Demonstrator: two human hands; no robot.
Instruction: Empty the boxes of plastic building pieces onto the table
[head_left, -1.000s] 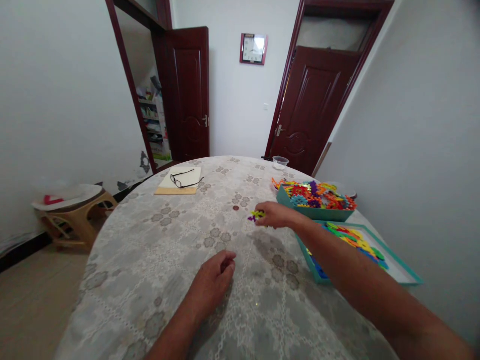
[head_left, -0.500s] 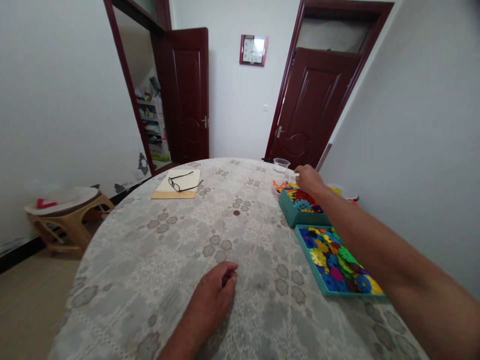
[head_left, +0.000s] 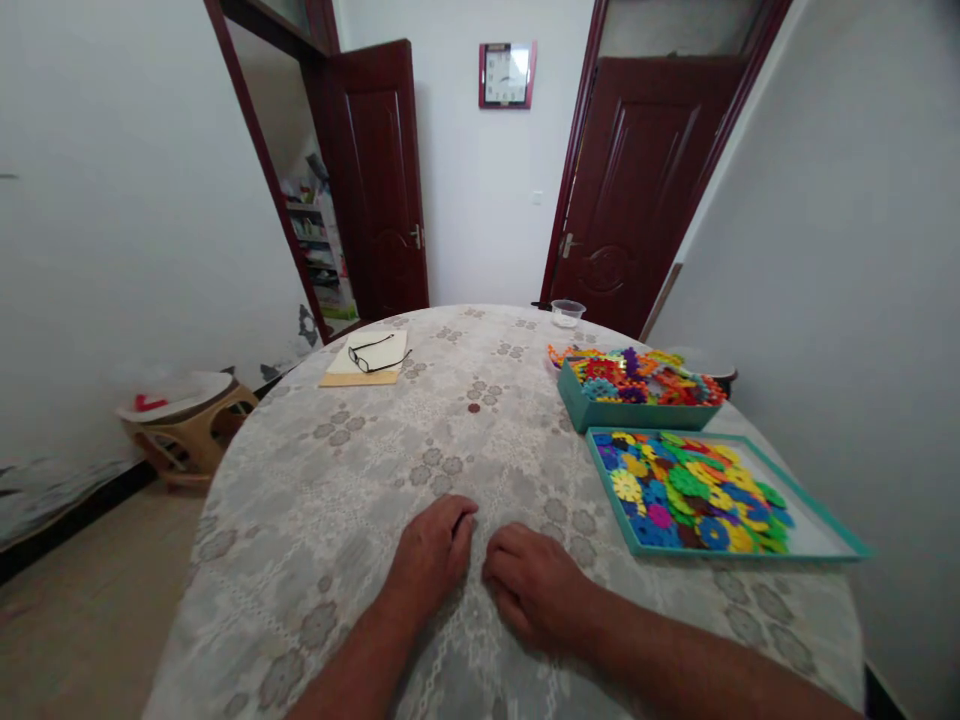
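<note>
Our right hand (head_left: 529, 582) is back from the tray (head_left: 637, 413), beside our left hand (head_left: 433, 556), both curled closed on the table (head_left: 337, 490).

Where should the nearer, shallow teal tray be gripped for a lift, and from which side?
The shallow teal tray is probably best gripped by its low rim, on the two long sides at once, with thumbs over the lip. It lies flat, is wide, and is covered with loose pieces, so a level two-handed lift suits it. Its left long edge faces the right hand, so come in from there.
</note>
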